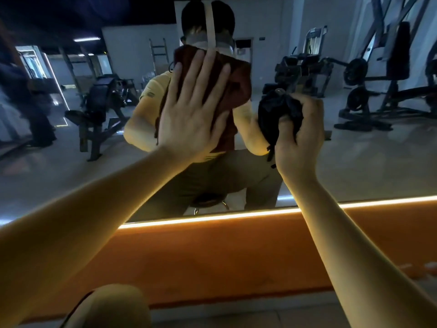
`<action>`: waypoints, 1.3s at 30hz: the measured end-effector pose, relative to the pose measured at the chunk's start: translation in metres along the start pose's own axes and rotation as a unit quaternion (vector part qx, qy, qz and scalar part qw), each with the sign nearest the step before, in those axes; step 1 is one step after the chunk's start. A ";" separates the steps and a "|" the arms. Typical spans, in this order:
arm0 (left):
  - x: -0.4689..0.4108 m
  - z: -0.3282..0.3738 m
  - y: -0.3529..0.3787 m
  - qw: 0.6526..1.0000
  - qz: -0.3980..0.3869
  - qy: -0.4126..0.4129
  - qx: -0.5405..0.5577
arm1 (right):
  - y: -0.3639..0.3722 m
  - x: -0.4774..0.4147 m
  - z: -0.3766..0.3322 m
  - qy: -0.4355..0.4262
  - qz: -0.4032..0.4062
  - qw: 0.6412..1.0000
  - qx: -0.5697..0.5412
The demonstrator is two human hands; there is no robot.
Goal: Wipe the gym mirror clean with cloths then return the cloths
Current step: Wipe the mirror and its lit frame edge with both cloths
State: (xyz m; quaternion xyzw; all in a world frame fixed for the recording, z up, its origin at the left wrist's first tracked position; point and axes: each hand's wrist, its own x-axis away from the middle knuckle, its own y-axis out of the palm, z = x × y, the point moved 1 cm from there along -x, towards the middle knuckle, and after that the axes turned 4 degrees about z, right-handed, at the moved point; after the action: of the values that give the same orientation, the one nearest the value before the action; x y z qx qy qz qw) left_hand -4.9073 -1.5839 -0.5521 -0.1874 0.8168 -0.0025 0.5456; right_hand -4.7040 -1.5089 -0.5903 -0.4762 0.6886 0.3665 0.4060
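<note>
Where left hand [189, 119] presses mirror [354, 162], red cloth [236, 88] lies beneath.

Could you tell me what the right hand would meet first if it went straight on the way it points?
Probably the mirror, with the black cloth in the right hand touching first; the gap is unclear.

Left hand [191, 114] presses red cloth [236, 86] on mirror [71, 176]; right hand [300, 133] grips black cloth [272, 114].

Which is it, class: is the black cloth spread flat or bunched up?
Bunched up. The right hand grips the black cloth as a wad, fingers curled round it.
</note>
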 end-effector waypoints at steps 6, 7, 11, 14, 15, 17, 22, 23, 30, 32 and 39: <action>0.114 0.080 0.038 0.975 -0.142 0.164 0.037 | -0.010 -0.008 0.016 0.023 0.001 1.000 0.011; 0.141 0.089 0.040 0.962 -0.182 0.204 0.029 | -0.010 -0.007 0.015 0.023 -0.004 1.000 0.015; 0.192 0.103 0.034 0.930 -0.252 0.268 0.010 | -0.011 -0.005 0.013 0.028 -0.008 1.000 0.011; 0.131 0.071 0.027 0.927 -0.234 0.293 0.021 | -0.014 -0.006 0.014 0.035 -0.009 0.999 0.009; 0.100 0.058 0.024 0.939 -0.202 0.279 0.017 | -0.015 -0.007 0.015 0.037 -0.008 0.999 0.006; 0.036 0.035 0.020 0.982 -0.103 0.155 0.017 | -0.018 -0.009 0.018 0.043 -0.005 0.999 0.001; 0.002 0.066 0.031 1.000 -0.003 0.009 0.022 | -0.030 -0.016 0.030 0.068 0.018 0.997 -0.011; 0.017 0.081 0.037 0.998 -0.025 0.041 0.031 | -0.031 -0.018 0.033 0.076 0.024 0.997 -0.014; 0.167 0.132 0.050 0.930 -0.217 0.297 0.008 | -0.030 -0.010 0.032 0.070 0.003 0.997 -0.013; 0.169 0.115 0.042 0.929 -0.219 0.298 0.031 | -0.024 -0.005 0.023 0.068 -0.012 0.997 -0.029; 0.152 -0.017 -0.005 0.996 -0.087 0.001 -0.008 | 0.024 0.009 -0.017 -0.005 -0.030 0.996 -0.088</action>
State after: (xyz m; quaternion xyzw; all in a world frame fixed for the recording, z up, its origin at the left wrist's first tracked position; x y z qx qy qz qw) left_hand -4.9722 -1.6390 -0.6798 -0.2621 0.7977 -0.0432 0.5414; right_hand -4.7328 -1.5207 -0.5892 -0.5283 0.6373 0.4157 0.3768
